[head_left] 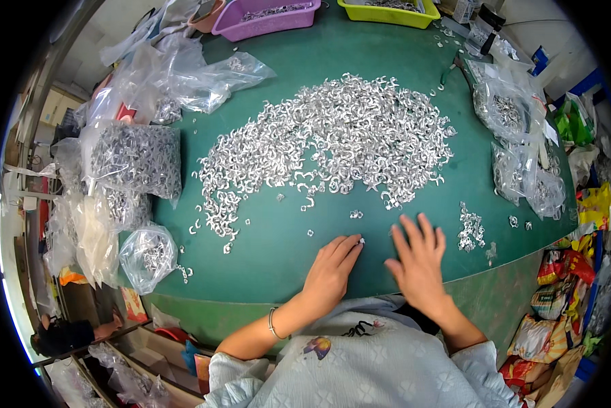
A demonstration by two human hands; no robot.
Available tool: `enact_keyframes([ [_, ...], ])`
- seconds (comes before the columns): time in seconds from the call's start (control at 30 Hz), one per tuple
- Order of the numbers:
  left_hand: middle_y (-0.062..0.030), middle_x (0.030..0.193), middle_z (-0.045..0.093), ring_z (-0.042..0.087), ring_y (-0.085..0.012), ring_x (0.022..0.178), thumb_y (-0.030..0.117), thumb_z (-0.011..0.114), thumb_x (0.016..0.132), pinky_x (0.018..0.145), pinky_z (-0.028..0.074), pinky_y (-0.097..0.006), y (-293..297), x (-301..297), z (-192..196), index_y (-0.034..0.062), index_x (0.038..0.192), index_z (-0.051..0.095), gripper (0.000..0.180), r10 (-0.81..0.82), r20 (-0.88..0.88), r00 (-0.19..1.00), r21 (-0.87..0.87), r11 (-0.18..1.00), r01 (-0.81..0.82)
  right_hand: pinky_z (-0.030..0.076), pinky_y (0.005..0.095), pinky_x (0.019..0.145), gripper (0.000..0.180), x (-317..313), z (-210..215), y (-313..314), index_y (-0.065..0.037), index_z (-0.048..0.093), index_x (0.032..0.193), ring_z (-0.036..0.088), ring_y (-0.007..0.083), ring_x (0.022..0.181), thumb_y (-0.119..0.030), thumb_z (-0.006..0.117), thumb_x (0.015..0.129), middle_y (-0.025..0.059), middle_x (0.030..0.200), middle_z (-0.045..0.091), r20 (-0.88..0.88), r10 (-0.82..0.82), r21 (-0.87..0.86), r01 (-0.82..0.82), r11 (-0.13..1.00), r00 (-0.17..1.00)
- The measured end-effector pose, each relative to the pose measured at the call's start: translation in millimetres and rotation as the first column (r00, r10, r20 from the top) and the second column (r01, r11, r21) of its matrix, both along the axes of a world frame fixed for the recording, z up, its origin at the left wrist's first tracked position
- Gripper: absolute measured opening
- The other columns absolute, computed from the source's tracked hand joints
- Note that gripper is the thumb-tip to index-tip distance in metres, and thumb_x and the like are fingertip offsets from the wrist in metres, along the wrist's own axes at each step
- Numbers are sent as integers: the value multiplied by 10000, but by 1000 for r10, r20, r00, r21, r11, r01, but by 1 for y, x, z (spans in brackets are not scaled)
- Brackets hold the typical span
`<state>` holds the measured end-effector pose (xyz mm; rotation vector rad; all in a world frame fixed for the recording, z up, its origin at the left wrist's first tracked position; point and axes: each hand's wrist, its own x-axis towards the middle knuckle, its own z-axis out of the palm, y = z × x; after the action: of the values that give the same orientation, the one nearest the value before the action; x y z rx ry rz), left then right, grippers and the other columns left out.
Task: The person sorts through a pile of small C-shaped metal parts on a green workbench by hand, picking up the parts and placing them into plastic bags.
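My left hand (331, 270) rests near the front of the green table, its fingers together. A small silver metal piece (361, 241) shows at its fingertips, too small to make out fully. To its right, my right hand (419, 264) is open over the tabletop, fingers spread and holding nothing. Beyond both hands spreads a wide heap of small curved silver metal pieces (370, 132). A few loose pieces (355, 214) lie between the heap and my hands. Right of my right hand is a smaller cluster of metal pieces (470, 228).
Clear plastic bags of metal parts (137, 158) crowd the table's left side, with a smaller bag (148, 258) nearer me. More filled bags (509, 112) line the right edge. A purple tray (268, 26) and a yellow-green tray (389, 16) stand at the back.
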<state>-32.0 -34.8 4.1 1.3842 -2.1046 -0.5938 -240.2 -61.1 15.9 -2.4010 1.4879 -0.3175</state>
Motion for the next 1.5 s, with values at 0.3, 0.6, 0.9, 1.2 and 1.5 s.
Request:
enact_keyframes([
  [0.3,-188,1344,504,454,-384,1285,-153,529,737,1082,373,-471,2,-4,1,-29,1216,565,496,-32,-118,993,75,996,41,159,669,1067,586,1,-1,-28,-144,539,1337,172,446,1419,-361,699,816,177,1541,240,-48,-21,-81,17,997,999],
  [0.6,-191,1404,457,392,-384,1346,-155,516,763,1113,332,-492,-6,-11,1,-31,1277,524,529,18,-154,988,56,998,-10,136,668,1071,591,-3,-2,-29,-156,548,1337,162,449,1422,-351,712,805,173,1524,264,-12,-34,-71,33,997,999],
  [0.9,-211,1424,420,384,-383,1345,-137,513,735,1115,315,-504,-25,-16,4,-23,1317,485,594,-111,23,994,15,994,111,128,658,1078,565,-6,-6,-36,-165,553,1334,158,451,1422,-285,712,805,160,1532,267,57,-8,-73,12,997,998],
  [1.2,-222,1376,473,437,-379,1307,-128,516,742,1093,362,-482,-35,-17,6,-39,1293,507,558,-87,-43,995,-20,996,87,132,653,1082,607,-9,0,-41,-152,563,1323,159,437,1426,-325,740,769,160,1536,265,-34,5,-86,-8,996,999],
  [1.5,-211,1326,516,480,-384,1270,-154,524,739,1052,416,-462,-2,2,4,-36,1236,553,512,-68,-153,986,97,992,83,129,665,1089,786,-14,10,-15,-74,455,1398,139,442,1435,-397,749,744,182,1550,224,-131,87,105,-74,992,988],
])
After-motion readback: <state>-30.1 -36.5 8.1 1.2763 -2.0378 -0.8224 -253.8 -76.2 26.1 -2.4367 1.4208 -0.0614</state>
